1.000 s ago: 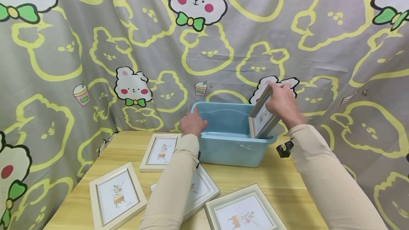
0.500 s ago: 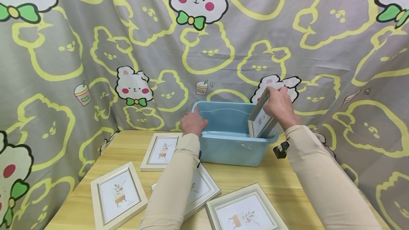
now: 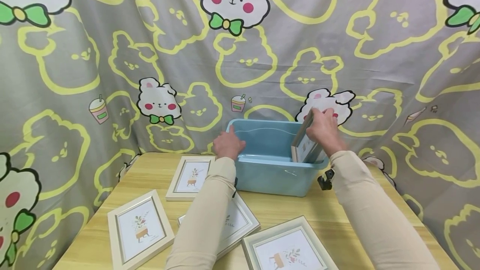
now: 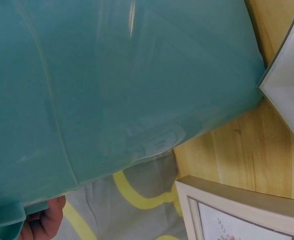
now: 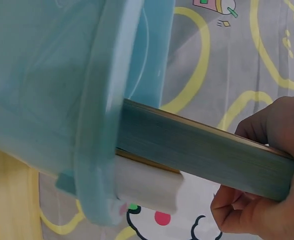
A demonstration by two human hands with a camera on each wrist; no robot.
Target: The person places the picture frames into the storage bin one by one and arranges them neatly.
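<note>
A light blue plastic bin (image 3: 273,178) stands at the back of the wooden table. My left hand (image 3: 228,144) grips its left end; in the left wrist view the curled fingers (image 4: 46,222) show below the rim. Over the right end, my right hand (image 3: 325,130) pinches the top edge of a picture frame (image 3: 304,150), which leans with its lower part inside the bin. Seen from the right wrist, thumb and fingers hold that frame's greenish side edge (image 5: 206,155). Beside it, a second pale frame (image 5: 149,186) sticks out over the rim.
Several picture frames lie flat on the table: one at front left (image 3: 140,226), one behind it (image 3: 190,178), one partly under the left forearm (image 3: 238,224) and one at front right (image 3: 290,249). A cartoon-print curtain (image 3: 243,70) hangs close behind the bin.
My right hand has moved down and slightly left, bringing the picture frame lower into the bin. The left hand keeps its place on the rim.
</note>
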